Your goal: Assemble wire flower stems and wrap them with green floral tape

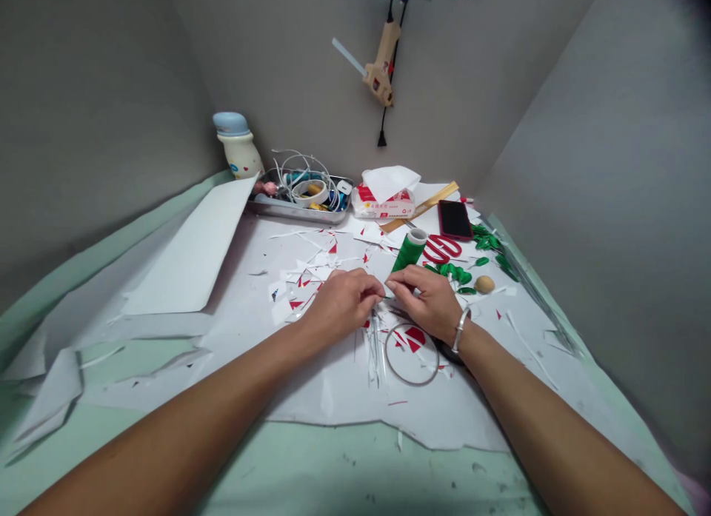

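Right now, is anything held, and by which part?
The left hand pinches a green sliver, seemingly by one end; whether the right hand holds anything is unclear.

Left hand, right hand close together; green spool just beyond.

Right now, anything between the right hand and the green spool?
Nothing visible. The green spool stands just beyond the right hand, which hides its base; can't tell whether they touch. Red scissors handles lie right of it.

A plain grey wall rises behind the pale green table; a darker wall flanks the table's left; a lighter, bluish wall slants along its right.
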Available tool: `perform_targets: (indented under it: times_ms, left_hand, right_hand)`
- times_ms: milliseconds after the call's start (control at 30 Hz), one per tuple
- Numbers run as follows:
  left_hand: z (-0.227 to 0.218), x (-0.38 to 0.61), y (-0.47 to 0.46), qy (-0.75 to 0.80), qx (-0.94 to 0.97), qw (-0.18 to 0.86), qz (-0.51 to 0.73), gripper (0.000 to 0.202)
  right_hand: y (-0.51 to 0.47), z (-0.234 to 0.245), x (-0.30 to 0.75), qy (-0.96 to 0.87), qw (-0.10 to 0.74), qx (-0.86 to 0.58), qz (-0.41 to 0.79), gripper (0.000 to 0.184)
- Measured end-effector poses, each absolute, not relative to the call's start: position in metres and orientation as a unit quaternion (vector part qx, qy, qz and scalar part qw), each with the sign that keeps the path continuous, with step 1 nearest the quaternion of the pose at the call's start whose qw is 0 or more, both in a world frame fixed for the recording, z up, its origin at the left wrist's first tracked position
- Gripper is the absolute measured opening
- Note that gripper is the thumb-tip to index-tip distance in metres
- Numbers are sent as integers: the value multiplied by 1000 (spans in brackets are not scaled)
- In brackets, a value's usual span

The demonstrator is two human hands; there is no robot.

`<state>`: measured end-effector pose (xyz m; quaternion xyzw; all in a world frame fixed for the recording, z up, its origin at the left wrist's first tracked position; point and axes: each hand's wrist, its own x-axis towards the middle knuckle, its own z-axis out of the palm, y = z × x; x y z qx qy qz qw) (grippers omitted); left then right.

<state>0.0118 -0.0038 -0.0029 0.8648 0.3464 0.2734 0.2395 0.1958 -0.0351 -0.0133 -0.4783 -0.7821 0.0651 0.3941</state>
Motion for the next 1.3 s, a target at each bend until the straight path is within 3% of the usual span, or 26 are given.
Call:
perform_targets:
  times_ms: [200, 333, 500, 633, 800, 967, 1133, 1300]
  left_hand:
    - [3, 12, -4, 363, 815, 304, 335, 13]
    - [3, 11, -3, 402, 816, 252, 329, 11]
    - [-3, 11, -2, 378, 865, 186, 271, 15]
    - [-4, 11, -3, 341, 873, 222, 270, 17]
    - [1, 12, -4, 345, 827, 310, 316, 14]
    - [-1, 10, -1, 400, 810, 270, 332, 13]
    - [-4, 10, -2, 379, 864, 205, 261, 16]
    - [0, 11, -4, 355, 857, 264, 264, 16]
  right_hand:
    - [-33, -20, 196, -793, 372, -469, 110, 14]
    - [-39, -18, 190, -832, 336, -433, 88, 13]
    - [-41, -12, 191, -815, 374, -439, 49, 14]
    - [-36, -13, 196, -780, 398, -479, 59, 15]
    - [-33, -21, 198, -792, 369, -477, 95, 15]
    - [-39, -19, 192, -830, 328, -443, 87, 14]
    - [-41, -12, 190, -815, 372, -440, 67, 15]
    - [-34, -17, 197, -768, 403, -487, 102, 16]
